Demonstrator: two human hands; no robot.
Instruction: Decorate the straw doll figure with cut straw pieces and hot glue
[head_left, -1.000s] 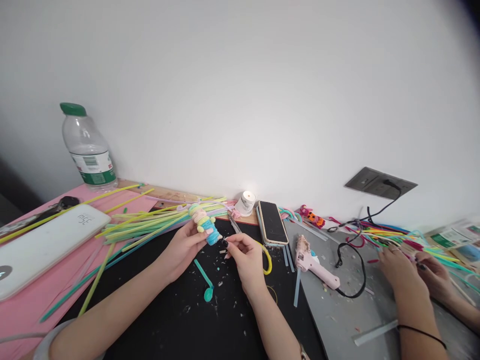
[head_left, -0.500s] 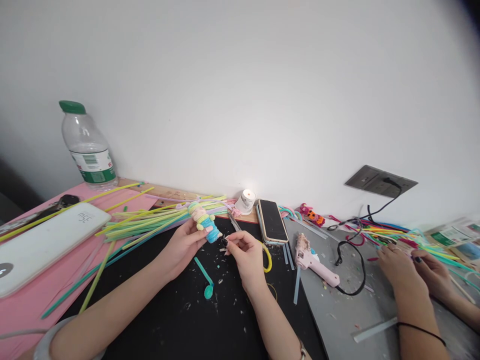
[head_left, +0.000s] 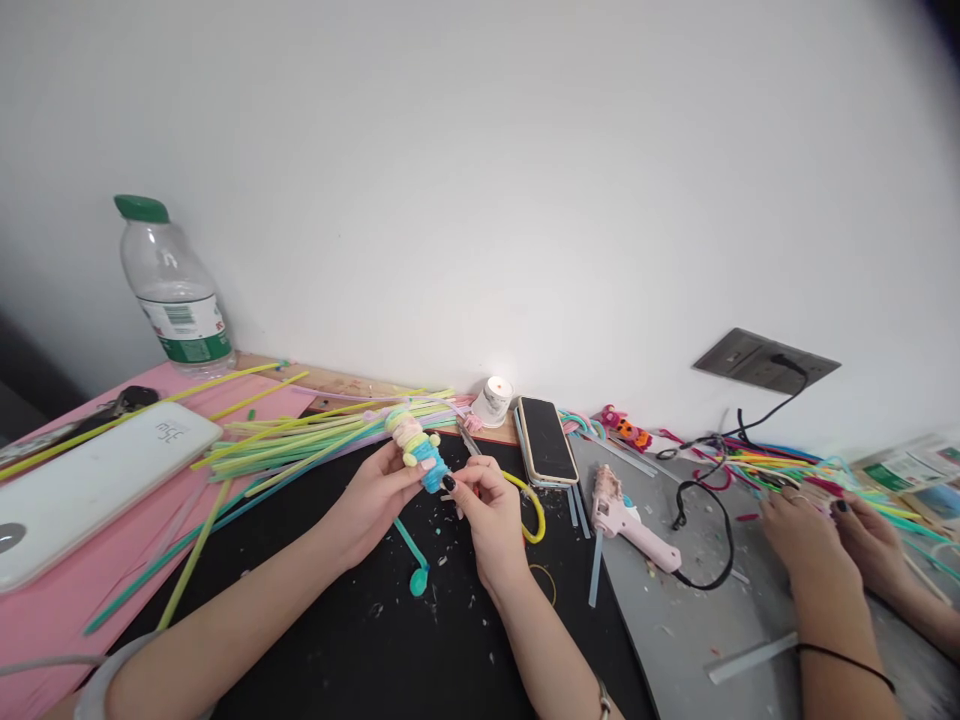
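Observation:
My left hand (head_left: 382, 500) is closed around a small fuzzy pipe-cleaner figure (head_left: 411, 445), pastel yellow and pink above and blue below. The figure leans, its blue end toward my right hand (head_left: 491, 515). Thumb and fingertips of that hand are pinched together at the blue end; exactly what lies between them is hidden. Below the hands, a teal pipe-cleaner piece with a round coiled end (head_left: 418, 580) lies on the black mat (head_left: 337, 640). Scissors (head_left: 470, 440) lie behind my right hand, partly covered, beside a yellow loop (head_left: 536, 520).
Pipe cleaners (head_left: 292, 450) spread at the left, near a white power bank (head_left: 112, 490) and a bottle (head_left: 176, 300). A paper cup (head_left: 493, 402) and phone (head_left: 547, 440) stand behind. Rightward are a corded glue gun (head_left: 634, 530) and another person's hands (head_left: 814, 540).
The figure has moved slightly right and down with my left hand. Its blue end now meets my right fingertips, where a small gap showed before.

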